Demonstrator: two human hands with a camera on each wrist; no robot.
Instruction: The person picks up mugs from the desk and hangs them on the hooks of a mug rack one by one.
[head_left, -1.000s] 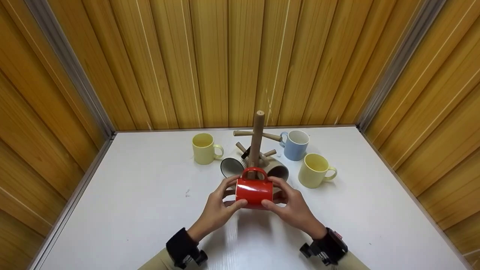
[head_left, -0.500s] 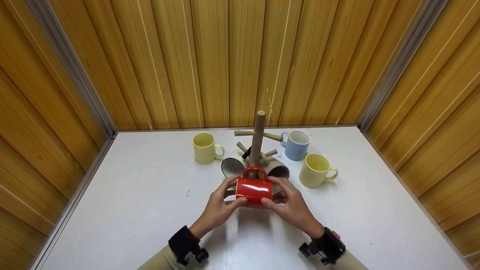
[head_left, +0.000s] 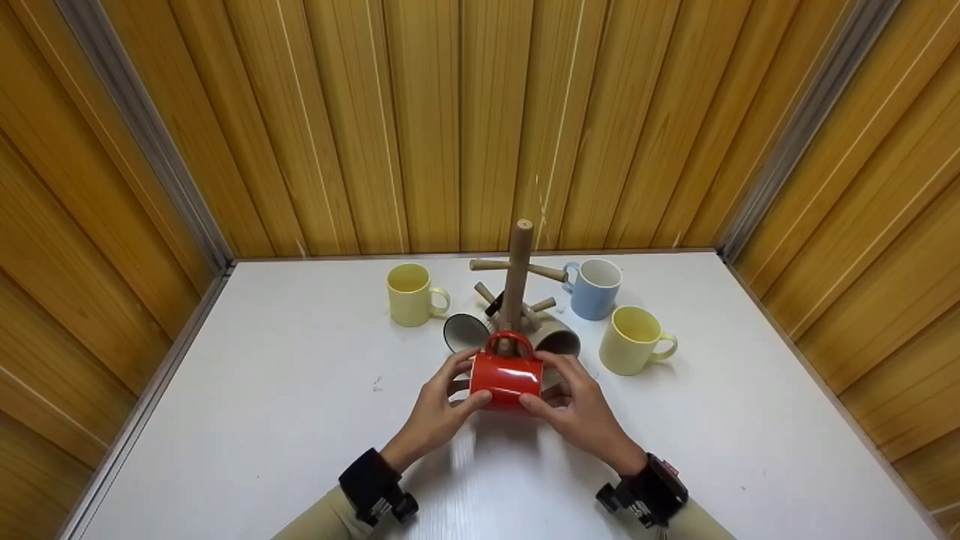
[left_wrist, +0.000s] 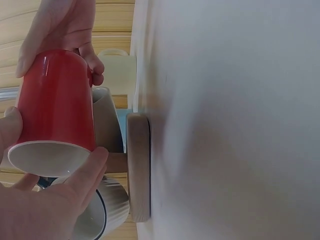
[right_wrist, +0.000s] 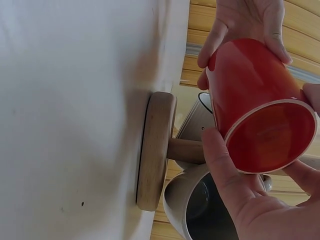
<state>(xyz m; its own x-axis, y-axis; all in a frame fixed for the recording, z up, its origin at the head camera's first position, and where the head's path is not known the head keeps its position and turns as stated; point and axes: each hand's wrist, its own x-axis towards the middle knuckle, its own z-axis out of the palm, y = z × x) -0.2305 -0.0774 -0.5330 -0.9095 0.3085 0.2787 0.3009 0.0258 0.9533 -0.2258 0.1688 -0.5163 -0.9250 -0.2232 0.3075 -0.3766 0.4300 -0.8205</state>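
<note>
Both hands hold a red mug (head_left: 506, 371) on its side, its handle pointing up, in front of the wooden mug tree (head_left: 516, 277). My left hand (head_left: 439, 412) grips the left end, thumb on the near side and fingers beyond. The right hand (head_left: 585, 409) grips the other end the same way. Inside the handle loop, a peg's tip shows in the head view. Beside the post hang a ribbed white mug with a dark rim (left_wrist: 114, 200) and a beige mug (head_left: 559, 341) with a dark inside. In the wrist views the red mug hangs above the table, near the wooden base (right_wrist: 156, 150).
A yellow mug (head_left: 409, 296) stands left of the mug tree. To its right are a light blue mug (head_left: 596, 289) and another yellow mug (head_left: 628, 341), both upright. Bare upper pegs (head_left: 487, 265) stick out sideways. Wood-patterned walls (head_left: 420, 127) enclose the white table (head_left: 285, 390).
The red mug and both hands have shifted very slightly left and up against the mug tree. Both grips look unchanged, and the other mugs stay put.
</note>
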